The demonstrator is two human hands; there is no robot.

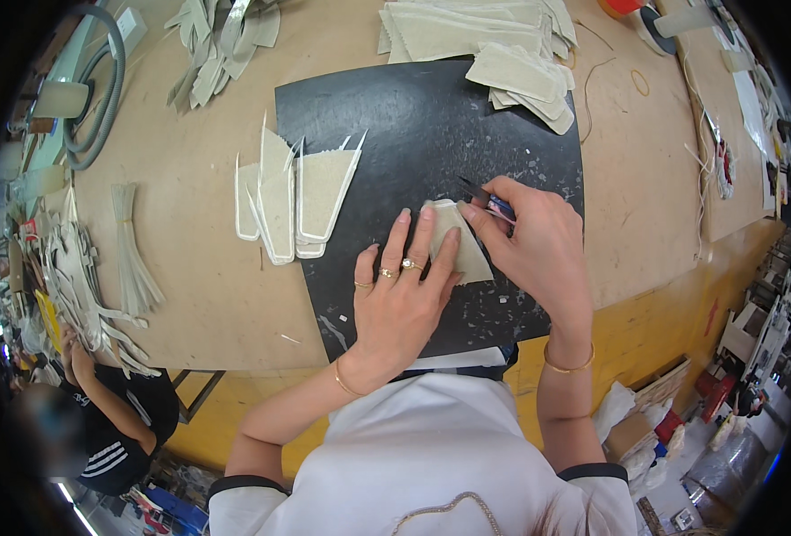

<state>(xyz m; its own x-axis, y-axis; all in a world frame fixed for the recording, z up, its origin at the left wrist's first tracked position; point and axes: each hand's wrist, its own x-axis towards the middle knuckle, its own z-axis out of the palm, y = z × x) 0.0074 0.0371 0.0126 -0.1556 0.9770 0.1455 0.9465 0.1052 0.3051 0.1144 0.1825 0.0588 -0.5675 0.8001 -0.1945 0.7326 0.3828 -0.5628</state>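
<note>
White shirt [431, 420], one: filling the lower middle, nearest the camera, with a chain [469, 496] lying across it. Left hand [400, 299]: lying flat with fingers spread, pressing on a beige fabric piece [472, 255], apparently so that it is not sliding. Right hand [538, 228]: closing around dark-tipped snips [474, 188], probably holding them low so the tips are hovering beside the work. Fabric piece: resting on the black mat [431, 116], between the two hands (its left side is hiding under fingers); long axis running away from the body, narrow white-edged end pointing outward and slightly left, wider end facing the body. White-edged pieces [328, 196]: overlapping at the mat's left edge, seemingly sitting there to leave working room.
</note>
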